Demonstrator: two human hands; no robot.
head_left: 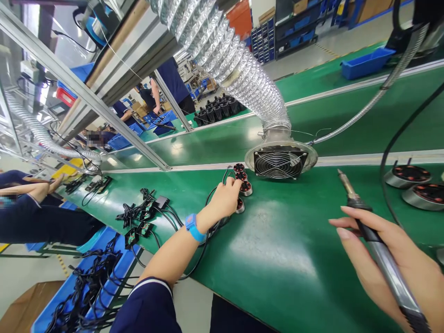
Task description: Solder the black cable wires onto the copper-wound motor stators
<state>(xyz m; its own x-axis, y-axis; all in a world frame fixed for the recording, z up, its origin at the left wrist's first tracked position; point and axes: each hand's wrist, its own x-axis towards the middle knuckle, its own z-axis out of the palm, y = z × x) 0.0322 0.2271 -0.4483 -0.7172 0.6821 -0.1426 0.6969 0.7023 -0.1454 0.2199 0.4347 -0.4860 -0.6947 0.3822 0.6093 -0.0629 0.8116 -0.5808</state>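
Observation:
My right hand [391, 259] holds a soldering iron [373, 236] by its dark grip, its metal tip pointing up and away from me. My left hand [225, 198], with a blue wristband [194, 227] on its wrist, reaches to a short row of round motor parts with silver rims and black and copper-coloured tops. Its fingers are bent and closed on one round motor part [246, 188] of that row; the fingertips partly hide the grip. Another round part [239, 206] sits just below these fingers. Black cables [208, 199] run beside and under the hand.
A fan [280, 164] on a silver duct [243, 64] stands at the bench's back edge. Larger round motor parts [409, 175] lie at right. Circuit boards with black cables [147, 212] lie at left, above a blue bin [128, 263] of cables. A co-worker's arm [31, 189] is far left.

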